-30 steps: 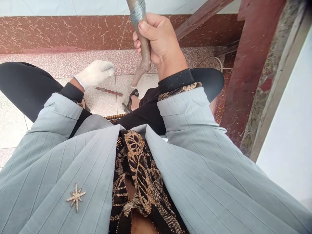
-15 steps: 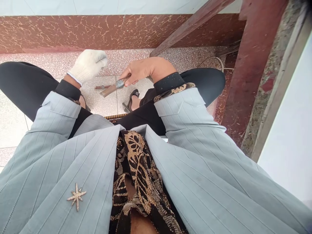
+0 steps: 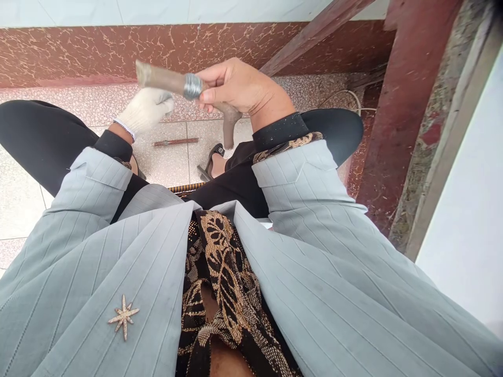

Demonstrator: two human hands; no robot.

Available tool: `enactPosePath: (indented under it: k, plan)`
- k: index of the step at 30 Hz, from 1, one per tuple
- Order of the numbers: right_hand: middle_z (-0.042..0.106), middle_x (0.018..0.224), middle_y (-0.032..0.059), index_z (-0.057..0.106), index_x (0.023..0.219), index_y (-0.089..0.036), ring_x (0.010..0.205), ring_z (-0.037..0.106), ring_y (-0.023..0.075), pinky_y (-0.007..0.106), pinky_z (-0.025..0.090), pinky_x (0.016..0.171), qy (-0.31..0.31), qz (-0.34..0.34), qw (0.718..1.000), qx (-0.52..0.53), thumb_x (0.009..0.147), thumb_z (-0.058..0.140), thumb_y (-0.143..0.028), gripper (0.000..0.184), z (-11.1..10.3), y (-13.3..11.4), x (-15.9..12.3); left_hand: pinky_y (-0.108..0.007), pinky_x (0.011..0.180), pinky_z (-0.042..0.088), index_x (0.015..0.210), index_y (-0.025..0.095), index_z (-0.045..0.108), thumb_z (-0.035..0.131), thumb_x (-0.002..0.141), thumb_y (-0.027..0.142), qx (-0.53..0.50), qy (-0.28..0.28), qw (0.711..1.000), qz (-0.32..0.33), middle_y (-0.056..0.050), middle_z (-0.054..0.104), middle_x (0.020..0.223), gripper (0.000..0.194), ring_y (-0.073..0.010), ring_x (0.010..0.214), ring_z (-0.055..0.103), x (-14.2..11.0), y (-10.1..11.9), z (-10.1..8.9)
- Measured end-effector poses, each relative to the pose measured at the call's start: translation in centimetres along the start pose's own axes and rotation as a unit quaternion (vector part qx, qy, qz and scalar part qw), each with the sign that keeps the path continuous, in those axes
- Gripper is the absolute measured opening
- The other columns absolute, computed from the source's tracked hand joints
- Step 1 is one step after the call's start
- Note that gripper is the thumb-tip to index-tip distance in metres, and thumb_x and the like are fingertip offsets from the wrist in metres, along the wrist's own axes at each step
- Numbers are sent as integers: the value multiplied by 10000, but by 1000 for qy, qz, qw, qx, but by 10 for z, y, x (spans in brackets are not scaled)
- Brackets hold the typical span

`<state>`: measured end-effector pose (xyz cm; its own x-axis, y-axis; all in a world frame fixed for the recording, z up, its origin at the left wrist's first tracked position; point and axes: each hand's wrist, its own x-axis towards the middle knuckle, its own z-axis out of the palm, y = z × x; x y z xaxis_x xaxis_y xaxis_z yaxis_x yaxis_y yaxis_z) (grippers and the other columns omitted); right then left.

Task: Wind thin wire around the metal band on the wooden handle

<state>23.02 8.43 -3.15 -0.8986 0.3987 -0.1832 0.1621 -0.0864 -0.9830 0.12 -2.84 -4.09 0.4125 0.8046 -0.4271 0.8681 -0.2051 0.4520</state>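
Note:
My right hand (image 3: 245, 91) is bare and closed around a brown wooden stick (image 3: 163, 79) with a coil of silver wire (image 3: 193, 86) wound tightly about it. The stick points left, tilted up, and its pale cut end lies above my left hand. Below my right fingers, a bent brown wooden piece (image 3: 228, 131) angles down; whether it joins the stick I cannot tell. My left hand (image 3: 145, 111), in a white knit glove, is closed in a fist just under the stick. What it grips, if anything, is hidden.
A thin reddish stick (image 3: 175, 142) with some wire on it lies on the tiled floor (image 3: 165, 162) between my feet. A slanting wooden bar (image 3: 310, 39) and a red post (image 3: 408, 104) stand at the right. Ahead is a red-brown marbled wall (image 3: 118, 52).
My right hand has risen and swung the stick upward, from pointing down-left to nearly level above the glove. The bent wooden piece now shows more. My left hand has shifted slightly right and down.

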Motion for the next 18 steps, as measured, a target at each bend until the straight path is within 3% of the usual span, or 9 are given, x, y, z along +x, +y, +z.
enactPosePath:
  k: [3, 4, 6, 9, 11, 13, 15, 16, 18]
  plan:
    - [627, 756, -7, 646, 921, -188, 620, 494, 104, 225, 419, 555, 150, 13, 988, 24, 814, 922, -477, 414, 6, -1, 4, -392, 784, 431, 928, 310, 689, 337, 1078, 450, -67, 139, 985, -77, 19, 766, 868, 407, -181, 904, 534, -4, 8, 1]
    - [607, 747, -13, 619, 911, -202, 625, 478, 112, 235, 403, 553, 178, 32, 983, 20, 854, 888, -452, 372, 6, 0, 6, -384, 817, 440, 947, 293, 699, 393, 1052, 409, -84, 157, 980, -85, 22, 785, 943, 343, -177, 872, 535, -5, 12, 2]
    - [562, 700, -26, 571, 863, -222, 620, 446, 127, 255, 373, 554, 224, 66, 972, -31, 909, 820, -410, 315, 2, 5, 10, -375, 849, 445, 943, 275, 721, 430, 1036, 387, -78, 141, 984, -82, 0, 788, 983, 325, -184, 849, 529, -4, 20, 4]
    - [506, 593, -28, 556, 735, -260, 704, 473, 157, 274, 431, 675, 237, 96, 939, -230, 856, 868, -373, 353, -9, 23, 16, -370, 916, 451, 1005, 267, 754, 434, 1043, 401, -52, 95, 991, -79, -29, 779, 945, 349, -207, 900, 552, -2, 26, 9]
    - [449, 502, -26, 546, 626, -287, 803, 544, 173, 272, 460, 798, 201, 120, 917, -323, 702, 960, -327, 424, -15, 36, 19, -376, 975, 454, 1046, 293, 769, 448, 1033, 445, -57, 93, 990, -85, -34, 778, 932, 356, -233, 994, 595, -1, 24, 10]
    - [444, 470, -47, 646, 654, -264, 783, 585, 153, 254, 469, 813, 75, 175, 926, -325, 680, 961, -298, 318, -15, 41, 19, -419, 1007, 462, 1014, 323, 781, 439, 1005, 492, -58, 109, 988, -96, -54, 776, 944, 381, -282, 1063, 643, -2, 19, 7]
    - [523, 520, -71, 775, 823, -198, 672, 569, 115, 244, 468, 755, -56, 248, 925, -283, 713, 938, -286, 215, -12, 32, 15, -480, 1009, 478, 955, 345, 782, 398, 968, 526, -54, 122, 986, -99, -84, 772, 971, 424, -340, 1078, 681, -5, 14, 0]
    - [599, 586, -66, 814, 940, -182, 627, 549, 102, 248, 458, 715, -116, 270, 921, -257, 725, 926, -285, 263, -9, 23, 11, -507, 1008, 486, 943, 351, 782, 378, 949, 537, -55, 126, 986, -97, -96, 772, 994, 445, -359, 1076, 694, -6, 13, -4]
    - [672, 696, -37, 830, 1071, -199, 631, 541, 99, 256, 453, 689, -188, 228, 939, -175, 721, 932, -338, 390, -6, 2, 0, -550, 1000, 507, 944, 347, 792, 354, 910, 569, -73, 133, 984, -96, -108, 775, 1027, 492, -376, 1076, 712, -9, 11, -11]
